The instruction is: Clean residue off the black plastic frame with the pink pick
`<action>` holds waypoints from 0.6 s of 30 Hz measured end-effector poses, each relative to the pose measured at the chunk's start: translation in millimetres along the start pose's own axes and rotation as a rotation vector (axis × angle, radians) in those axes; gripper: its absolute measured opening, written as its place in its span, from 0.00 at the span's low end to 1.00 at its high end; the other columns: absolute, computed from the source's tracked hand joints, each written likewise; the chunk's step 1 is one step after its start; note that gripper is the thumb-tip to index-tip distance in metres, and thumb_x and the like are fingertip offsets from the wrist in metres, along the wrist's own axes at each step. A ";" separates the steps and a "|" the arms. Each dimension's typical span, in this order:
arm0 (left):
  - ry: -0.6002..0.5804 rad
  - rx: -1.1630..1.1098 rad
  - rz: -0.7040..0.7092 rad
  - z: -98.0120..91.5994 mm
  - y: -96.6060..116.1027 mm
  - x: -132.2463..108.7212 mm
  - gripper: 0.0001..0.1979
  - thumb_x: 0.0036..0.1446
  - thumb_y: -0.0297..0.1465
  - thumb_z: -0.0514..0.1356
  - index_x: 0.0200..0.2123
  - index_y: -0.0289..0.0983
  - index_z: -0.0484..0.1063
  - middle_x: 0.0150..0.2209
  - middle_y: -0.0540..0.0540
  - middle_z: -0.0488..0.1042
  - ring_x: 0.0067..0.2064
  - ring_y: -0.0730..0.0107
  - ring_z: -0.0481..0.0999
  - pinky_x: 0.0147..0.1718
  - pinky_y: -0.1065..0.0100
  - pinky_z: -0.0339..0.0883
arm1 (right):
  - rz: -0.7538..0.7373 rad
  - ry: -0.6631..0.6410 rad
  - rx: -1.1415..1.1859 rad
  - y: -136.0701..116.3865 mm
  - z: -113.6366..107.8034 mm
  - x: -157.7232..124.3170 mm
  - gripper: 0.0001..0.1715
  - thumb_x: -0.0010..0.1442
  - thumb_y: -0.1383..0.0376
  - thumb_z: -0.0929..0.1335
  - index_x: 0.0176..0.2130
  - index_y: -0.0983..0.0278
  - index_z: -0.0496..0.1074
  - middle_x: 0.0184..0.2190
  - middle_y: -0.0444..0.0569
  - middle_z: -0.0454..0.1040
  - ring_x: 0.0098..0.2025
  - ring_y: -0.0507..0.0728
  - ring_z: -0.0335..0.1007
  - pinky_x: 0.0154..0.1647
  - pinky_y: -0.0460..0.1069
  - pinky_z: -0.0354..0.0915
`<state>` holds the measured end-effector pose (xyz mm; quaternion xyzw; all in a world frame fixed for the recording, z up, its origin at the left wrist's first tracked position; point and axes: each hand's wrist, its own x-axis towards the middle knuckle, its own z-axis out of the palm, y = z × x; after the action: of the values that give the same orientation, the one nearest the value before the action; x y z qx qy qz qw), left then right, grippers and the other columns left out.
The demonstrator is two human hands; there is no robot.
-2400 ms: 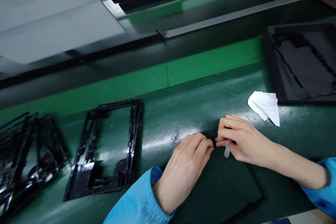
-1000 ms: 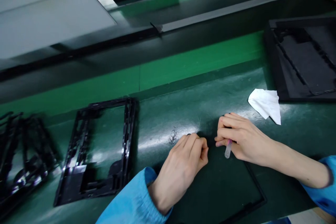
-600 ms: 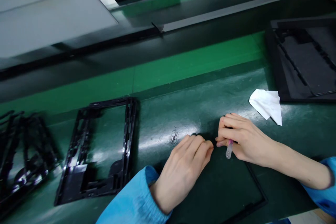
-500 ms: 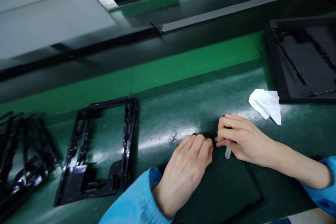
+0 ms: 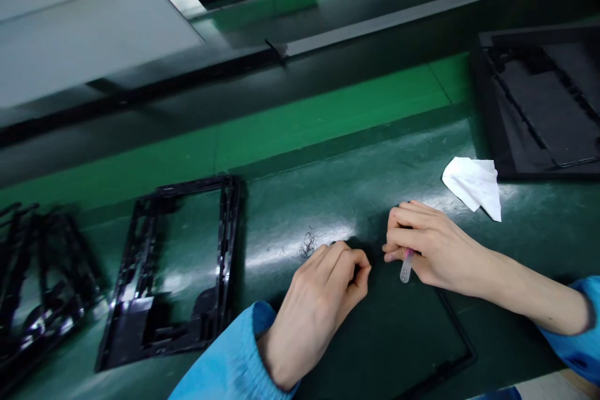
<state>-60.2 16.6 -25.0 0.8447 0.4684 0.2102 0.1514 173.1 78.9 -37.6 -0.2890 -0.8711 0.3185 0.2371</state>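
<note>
A thin black frame [image 5: 457, 325] lies on the dark green surface, partly under both hands. My right hand [image 5: 424, 247] is closed around a small tool with a clear, rounded end and a pink part [image 5: 406, 267]. To its left, my left hand [image 5: 323, 300] is curled, thumb and index fingertip pinched together near the frame's upper side; whatever lies between them is too small to make out. A gap separates the two hands. Beside my left hand sits a little heap of fine black shavings [image 5: 307, 244].
A white cloth [image 5: 473, 184] lies beyond my right hand. Stacked black frames [image 5: 225, 256] stand left of centre, with more black frames [image 5: 47, 281] at the far left. A black tray [image 5: 509, 165] holding a frame part is at the right.
My left hand has moved a little left, away from my right hand, and its thumb now shows against the index finger. My right hand has hardly moved.
</note>
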 end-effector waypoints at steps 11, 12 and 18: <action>-0.020 0.348 0.192 5.9 12.1 10.8 0.10 0.72 0.20 0.52 0.38 0.35 0.69 0.30 0.48 0.69 0.30 0.64 0.67 0.31 0.61 0.61 | -0.006 0.000 -0.012 -0.8 0.8 1.8 0.15 0.61 0.82 0.63 0.33 0.63 0.68 0.35 0.46 0.69 0.36 0.55 0.59 0.40 0.53 0.55; -0.016 0.371 0.182 7.7 13.3 11.7 0.11 0.71 0.20 0.52 0.37 0.36 0.69 0.30 0.48 0.68 0.30 0.64 0.67 0.31 0.60 0.61 | -0.009 0.004 -0.014 -0.8 0.5 2.1 0.16 0.61 0.83 0.63 0.33 0.63 0.67 0.35 0.46 0.69 0.35 0.55 0.59 0.40 0.53 0.55; -0.006 0.263 0.106 13.2 10.1 8.8 0.10 0.70 0.20 0.52 0.36 0.37 0.65 0.30 0.49 0.67 0.30 0.65 0.67 0.31 0.63 0.63 | -0.012 -0.001 -0.018 -0.9 -1.1 1.5 0.15 0.62 0.82 0.63 0.32 0.63 0.67 0.35 0.46 0.69 0.35 0.55 0.59 0.39 0.53 0.55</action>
<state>-42.1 18.2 -30.0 0.8815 0.4461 0.1520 0.0294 172.3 79.8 -35.9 -0.2856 -0.8759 0.3091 0.2361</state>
